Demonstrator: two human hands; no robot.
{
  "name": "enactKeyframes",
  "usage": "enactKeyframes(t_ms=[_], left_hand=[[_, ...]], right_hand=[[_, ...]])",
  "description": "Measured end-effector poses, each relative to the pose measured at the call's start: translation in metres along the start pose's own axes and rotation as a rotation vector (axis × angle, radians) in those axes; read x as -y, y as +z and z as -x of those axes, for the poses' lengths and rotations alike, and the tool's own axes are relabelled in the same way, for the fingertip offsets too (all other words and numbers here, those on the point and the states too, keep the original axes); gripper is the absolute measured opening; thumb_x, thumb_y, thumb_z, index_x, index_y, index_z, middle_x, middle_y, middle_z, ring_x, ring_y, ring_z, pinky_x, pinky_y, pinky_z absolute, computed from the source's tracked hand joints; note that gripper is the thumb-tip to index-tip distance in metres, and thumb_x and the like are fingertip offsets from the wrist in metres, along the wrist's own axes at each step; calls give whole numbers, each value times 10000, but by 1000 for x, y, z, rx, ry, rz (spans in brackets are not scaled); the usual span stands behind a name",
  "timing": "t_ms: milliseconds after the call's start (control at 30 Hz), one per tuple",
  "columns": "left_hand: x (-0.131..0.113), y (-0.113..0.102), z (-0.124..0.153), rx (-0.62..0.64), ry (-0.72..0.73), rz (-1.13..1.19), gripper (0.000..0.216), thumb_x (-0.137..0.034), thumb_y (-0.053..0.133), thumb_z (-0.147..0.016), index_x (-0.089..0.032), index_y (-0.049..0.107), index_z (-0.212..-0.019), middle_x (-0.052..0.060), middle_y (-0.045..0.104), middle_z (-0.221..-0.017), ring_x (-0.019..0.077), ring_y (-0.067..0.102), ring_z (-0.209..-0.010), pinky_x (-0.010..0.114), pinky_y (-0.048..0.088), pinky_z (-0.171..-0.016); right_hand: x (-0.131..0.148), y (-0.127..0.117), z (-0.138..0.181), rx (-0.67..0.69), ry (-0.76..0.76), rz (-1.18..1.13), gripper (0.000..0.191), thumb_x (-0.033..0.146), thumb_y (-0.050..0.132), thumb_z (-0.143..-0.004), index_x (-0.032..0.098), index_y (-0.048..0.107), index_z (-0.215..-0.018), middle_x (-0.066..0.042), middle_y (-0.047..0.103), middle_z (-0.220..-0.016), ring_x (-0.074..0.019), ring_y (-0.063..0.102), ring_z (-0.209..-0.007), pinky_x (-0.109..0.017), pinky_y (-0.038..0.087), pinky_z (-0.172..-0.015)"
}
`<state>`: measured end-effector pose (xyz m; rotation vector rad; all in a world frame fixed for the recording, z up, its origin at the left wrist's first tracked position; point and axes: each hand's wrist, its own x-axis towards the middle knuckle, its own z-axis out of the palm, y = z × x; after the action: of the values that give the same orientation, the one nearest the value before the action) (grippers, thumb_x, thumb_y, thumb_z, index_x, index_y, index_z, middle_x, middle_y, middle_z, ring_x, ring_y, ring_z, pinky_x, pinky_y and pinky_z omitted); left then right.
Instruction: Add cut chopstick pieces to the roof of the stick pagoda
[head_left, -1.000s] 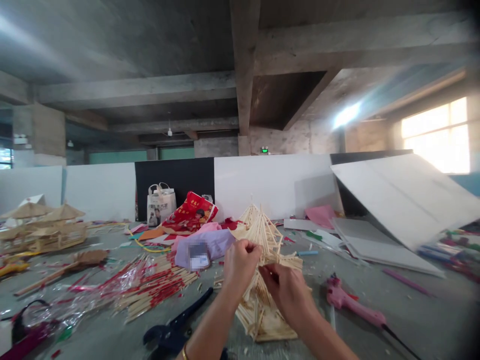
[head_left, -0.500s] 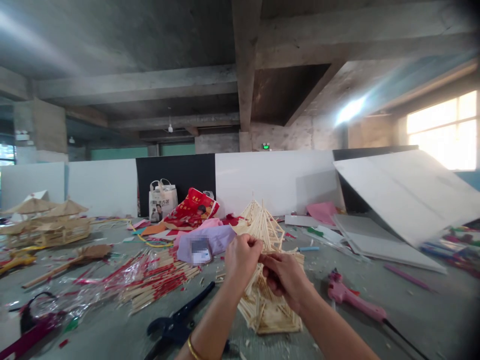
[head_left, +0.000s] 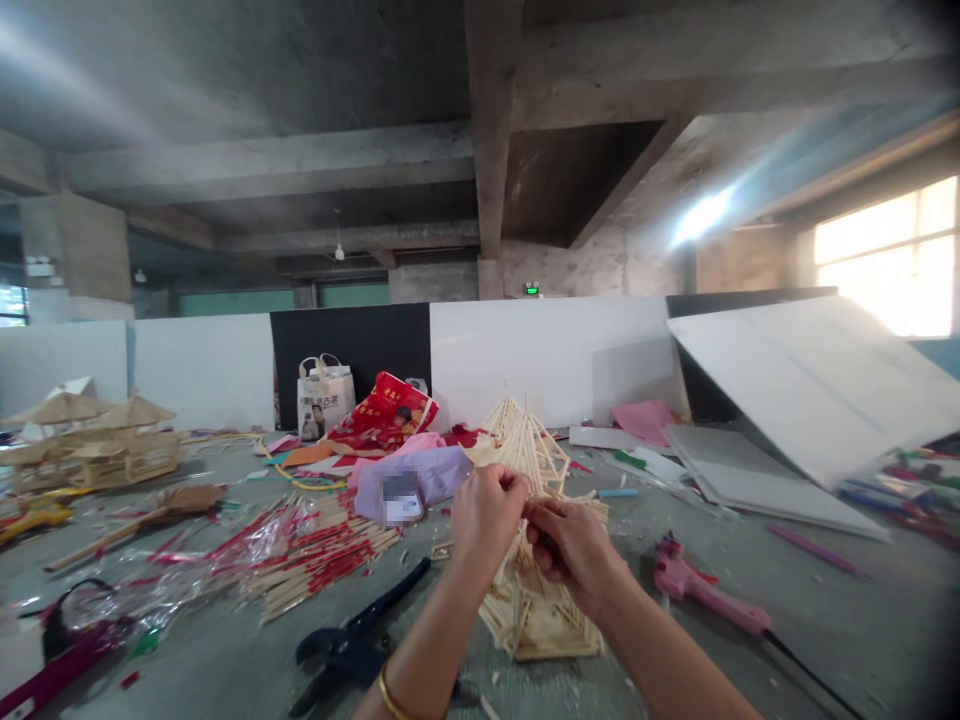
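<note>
Head view: we see the left hand [head_left: 486, 518] and right hand [head_left: 571, 548] clenched, fingertips meeting on the stick pagoda model [head_left: 536, 620], with the left arm [head_left: 424, 665] and right arm [head_left: 667, 650] reaching in from the near edge of the tabletop [head_left: 210, 660]. The model sits near that edge's middle. We judge that overtight pinching could snap thin sticks or loosen joints.

left hand [head_left: 484, 525], right hand [head_left: 570, 550], at stick tower [head_left: 536, 620]

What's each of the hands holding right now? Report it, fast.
Left hand: closed on the wooden-stick model.
Right hand: closed on the wooden-stick model, exact grip partly hidden.
</note>
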<state>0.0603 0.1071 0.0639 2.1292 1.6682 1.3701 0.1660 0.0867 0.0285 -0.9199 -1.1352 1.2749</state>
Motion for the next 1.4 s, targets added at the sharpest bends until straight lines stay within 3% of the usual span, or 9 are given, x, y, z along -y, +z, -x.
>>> enactKeyframes(t_ms=[1400], left_hand=[[-1, 0, 4, 48, 33, 27, 259, -300, 439, -743, -183, 659, -676, 13, 655, -649, 131, 570, -627, 207, 334, -560]], right_hand=[[5, -1, 0, -18, -29, -47, 271, 390, 628, -614, 160, 500, -549, 60, 476, -424, -38, 375, -291, -154, 231, -264]])
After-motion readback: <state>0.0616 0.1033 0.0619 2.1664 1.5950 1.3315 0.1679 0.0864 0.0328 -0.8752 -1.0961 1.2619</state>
